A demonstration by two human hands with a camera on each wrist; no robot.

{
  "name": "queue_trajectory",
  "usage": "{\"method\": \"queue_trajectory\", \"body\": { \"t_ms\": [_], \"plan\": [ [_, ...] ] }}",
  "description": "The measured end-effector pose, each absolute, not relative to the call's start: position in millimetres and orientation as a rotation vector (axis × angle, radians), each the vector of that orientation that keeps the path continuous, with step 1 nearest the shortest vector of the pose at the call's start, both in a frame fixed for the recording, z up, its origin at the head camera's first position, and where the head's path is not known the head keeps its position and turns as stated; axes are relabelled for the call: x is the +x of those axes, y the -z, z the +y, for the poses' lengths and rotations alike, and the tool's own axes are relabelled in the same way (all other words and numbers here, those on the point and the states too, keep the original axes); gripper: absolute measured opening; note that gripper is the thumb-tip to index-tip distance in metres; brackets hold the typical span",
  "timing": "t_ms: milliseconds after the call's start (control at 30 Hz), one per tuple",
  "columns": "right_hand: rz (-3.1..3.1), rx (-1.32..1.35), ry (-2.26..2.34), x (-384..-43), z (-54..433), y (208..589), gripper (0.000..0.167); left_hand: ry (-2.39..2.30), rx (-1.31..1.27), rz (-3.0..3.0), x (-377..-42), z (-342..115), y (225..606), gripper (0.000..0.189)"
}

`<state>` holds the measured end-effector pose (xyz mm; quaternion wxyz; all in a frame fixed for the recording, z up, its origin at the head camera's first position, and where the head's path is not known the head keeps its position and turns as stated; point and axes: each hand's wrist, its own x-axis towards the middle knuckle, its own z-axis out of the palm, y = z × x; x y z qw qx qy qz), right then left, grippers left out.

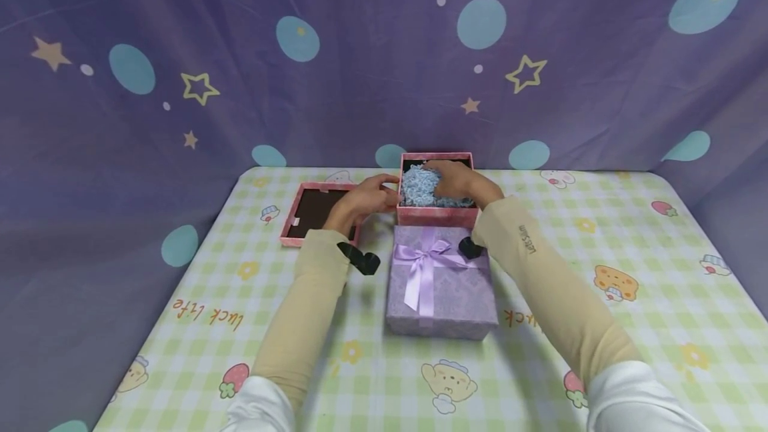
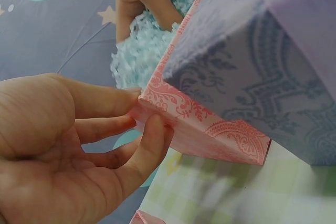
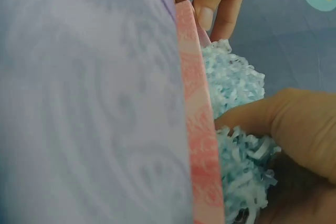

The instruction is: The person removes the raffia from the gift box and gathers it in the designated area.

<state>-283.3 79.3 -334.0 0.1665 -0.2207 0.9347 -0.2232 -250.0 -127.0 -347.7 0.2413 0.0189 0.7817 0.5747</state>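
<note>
A pink patterned box (image 1: 438,217), lidless, stands at the table's back edge and holds pale blue shredded paper (image 1: 419,185). At its left front corner my left hand (image 1: 368,195) touches the wall, thumb and fingertips set around the corner in the left wrist view. My right hand (image 1: 459,182) reaches in from above; its thumb (image 3: 247,117) sinks into the shreds and the fingers grip a clump, their tips hidden. Directly in front of the pink box stands a purple gift box (image 1: 444,292) with a lilac ribbon bow (image 1: 427,257).
Left of the pink box lies a matching lid (image 1: 312,212), its dark inside facing up, partly behind my left hand. A checked green and white cloth (image 1: 240,325) covers the table. Purple fabric (image 1: 360,105) hangs behind.
</note>
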Motion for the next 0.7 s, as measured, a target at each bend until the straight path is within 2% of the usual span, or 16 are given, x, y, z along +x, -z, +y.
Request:
{"method": "queue_trajectory", "body": {
  "t_ms": [700],
  "plan": [
    [2.774, -0.584, 0.957, -268.0, 106.5, 305.7, 0.067, -1.592, 0.075, 2.101, -250.9, -128.0, 348.9, 0.057]
  ]
}}
